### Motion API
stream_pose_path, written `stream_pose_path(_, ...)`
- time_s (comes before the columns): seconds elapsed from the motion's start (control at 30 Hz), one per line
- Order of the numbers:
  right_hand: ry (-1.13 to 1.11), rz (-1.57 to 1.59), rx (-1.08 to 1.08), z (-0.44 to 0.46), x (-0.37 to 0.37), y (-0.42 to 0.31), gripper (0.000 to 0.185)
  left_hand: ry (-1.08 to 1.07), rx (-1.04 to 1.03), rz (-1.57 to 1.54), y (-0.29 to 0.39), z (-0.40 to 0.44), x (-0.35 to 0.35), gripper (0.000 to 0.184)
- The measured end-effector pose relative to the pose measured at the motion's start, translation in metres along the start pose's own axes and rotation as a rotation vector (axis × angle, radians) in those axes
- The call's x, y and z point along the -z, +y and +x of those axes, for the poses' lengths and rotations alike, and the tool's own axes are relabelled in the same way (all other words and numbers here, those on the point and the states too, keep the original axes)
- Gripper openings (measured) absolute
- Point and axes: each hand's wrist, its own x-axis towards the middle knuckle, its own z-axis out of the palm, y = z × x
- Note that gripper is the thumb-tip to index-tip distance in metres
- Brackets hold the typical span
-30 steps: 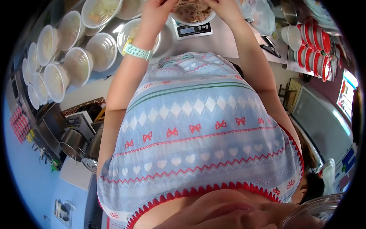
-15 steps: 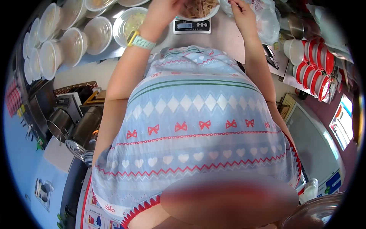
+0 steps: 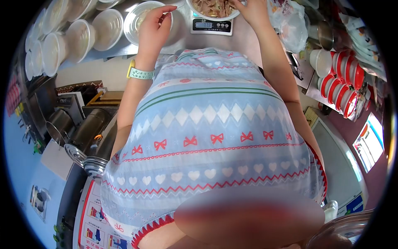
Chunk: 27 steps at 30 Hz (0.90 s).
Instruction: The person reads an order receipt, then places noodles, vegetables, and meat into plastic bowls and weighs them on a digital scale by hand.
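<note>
My left hand (image 3: 156,30), with a yellow watch on its wrist, is over the near right side of a white round bowl (image 3: 132,24), whose contents it mostly hides. Its fingers are loosely bent with the index finger stretched to the right, and nothing shows in them. At the top edge, a white bowl (image 3: 219,18) of sliced brown meat (image 3: 212,8) rests on a digital kitchen scale (image 3: 212,26) with a lit display. My right hand (image 3: 253,12) reaches over the bowl's right rim, its fingertips close together on the meat; the frame edge cuts it off.
Several lidded round containers (image 3: 107,29) stand at the left of the steel counter (image 3: 182,43). A clear plastic bag (image 3: 292,27) lies right of the scale. Stacked red-and-white tubs (image 3: 340,89) are further right. Metal pots (image 3: 93,128) stand low at left.
My left hand has moved from the meat bowl leftward over the other bowl. My right hand has gone from beside the plastic bag to the meat. The scale's reading has changed.
</note>
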Motion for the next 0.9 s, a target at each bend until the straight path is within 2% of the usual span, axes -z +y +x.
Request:
stream_pose_path(0.1,0.009,0.089,-0.061,0.003,-0.017,0.019,0.024,-0.002,-0.017,-0.011,-0.003,-0.005,-0.001,0.024)
stream_pose_path(0.2,-0.093,0.139,-0.043,0.011,-0.029,0.039,0.024,-0.039,0.013,-0.057,-0.006,-0.006,0.000,0.024)
stream_pose_path(0.27,-0.452,0.679,-0.532,0.013,-0.025,0.037,0.021,-0.062,0.065,-0.063,-0.006,-0.007,0.002,0.025)
stream_pose_path(0.3,-0.451,0.680,-0.533,0.008,-0.026,0.033,0.021,-0.064,0.064,-0.063,-0.007,-0.007,0.002,0.025)
stream_pose_path(0.37,-0.056,0.673,-0.259,0.003,-0.030,0.028,0.018,-0.041,0.029,-0.096,-0.013,-0.001,0.000,0.024)
stream_pose_path(0.4,-0.055,0.672,-0.259,-0.002,-0.022,0.024,0.018,-0.041,0.028,-0.097,-0.013,-0.001,0.003,0.024)
stream_pose_path(0.47,0.225,0.238,-0.048,-0.010,-0.001,0.016,0.018,-0.057,0.102,-0.131,-0.011,-0.001,0.010,0.023)
stream_pose_path(0.57,0.250,0.299,-0.034,-0.024,0.003,0.046,0.020,-0.003,0.129,-0.128,-0.015,-0.003,0.018,0.022)
stream_pose_path(0.6,0.250,0.299,-0.034,-0.027,0.009,0.041,0.020,0.021,0.092,-0.171,-0.016,-0.004,0.020,0.022)
stream_pose_path(0.67,0.234,0.510,-0.113,-0.039,0.031,0.017,0.017,0.039,0.121,-0.208,-0.011,-0.004,0.028,0.021)
stream_pose_path(0.77,0.290,0.366,-0.052,-0.048,0.039,0.013,0.014,0.084,0.161,-0.245,0.005,0.000,0.049,0.018)
stream_pose_path(0.83,0.276,0.425,-0.071,-0.051,0.052,-0.007,0.017,0.076,0.265,-0.134,0.029,0.000,0.078,0.017)
stream_pose_path(0.87,0.258,0.341,-0.071,-0.055,0.053,-0.004,0.018,0.072,0.238,-0.102,0.037,0.001,0.097,0.019)
stream_pose_path(0.9,0.335,0.363,-0.096,-0.060,0.046,-0.003,0.017,0.153,0.221,-0.132,0.045,0.000,0.108,0.019)
